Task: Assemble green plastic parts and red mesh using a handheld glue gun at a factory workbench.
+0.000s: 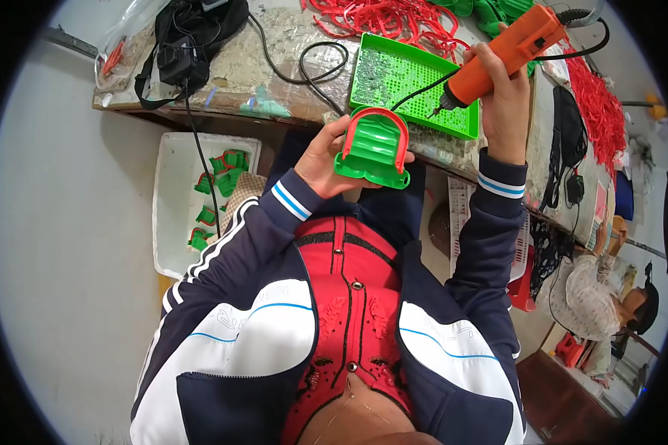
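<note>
My left hand [323, 159] is closed on a green plastic part [374, 152] with a red U-shaped strip along its rim, held just off the table's front edge. My right hand [503, 96] grips an orange electric screwdriver [501, 59], its dark tip pointing down and left, apart from the green part. Below that tip lies a shallow green perforated tray [364, 81] holding many small pieces too fine to make out.
Red strips [393, 22] heap behind the tray, and more red strips [594, 104] hang at the right. A white foam box [163, 215] at the left holds several green-and-red parts. Black cables [304, 74] cross the table. Another person [594, 297] sits at the far right.
</note>
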`<state>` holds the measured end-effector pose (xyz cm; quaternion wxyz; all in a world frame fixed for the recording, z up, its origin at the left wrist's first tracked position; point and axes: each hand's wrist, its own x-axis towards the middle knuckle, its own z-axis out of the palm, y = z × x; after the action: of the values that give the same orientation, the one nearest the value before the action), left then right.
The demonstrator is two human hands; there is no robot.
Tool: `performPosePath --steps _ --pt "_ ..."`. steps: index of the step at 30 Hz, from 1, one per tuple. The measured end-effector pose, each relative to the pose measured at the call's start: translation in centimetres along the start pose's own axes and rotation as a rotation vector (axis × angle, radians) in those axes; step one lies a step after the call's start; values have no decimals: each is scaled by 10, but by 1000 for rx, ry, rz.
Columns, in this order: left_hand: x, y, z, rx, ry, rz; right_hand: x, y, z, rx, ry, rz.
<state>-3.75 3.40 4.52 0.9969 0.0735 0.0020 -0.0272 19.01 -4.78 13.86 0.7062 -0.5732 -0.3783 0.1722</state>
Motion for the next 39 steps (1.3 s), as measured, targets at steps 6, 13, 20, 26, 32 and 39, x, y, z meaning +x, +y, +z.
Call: performPosePath --steps 6,13,20,26,32,39 --pt "5 -10 -13 -67 -31 23 0 0 8 5 26 -7" --pt "26 9 6 14 58 134 4 -4 19 67 220 -163" --pt "47 28 13 151 179 256 17 -16 33 120 123 -124" --pt "53 31 17 219 188 396 25 -17 42 96 47 -152" --pt "56 31 11 188 263 335 27 -13 48 84 70 -161" --pt "62 31 3 112 202 335 26 -9 50 94 86 -169"
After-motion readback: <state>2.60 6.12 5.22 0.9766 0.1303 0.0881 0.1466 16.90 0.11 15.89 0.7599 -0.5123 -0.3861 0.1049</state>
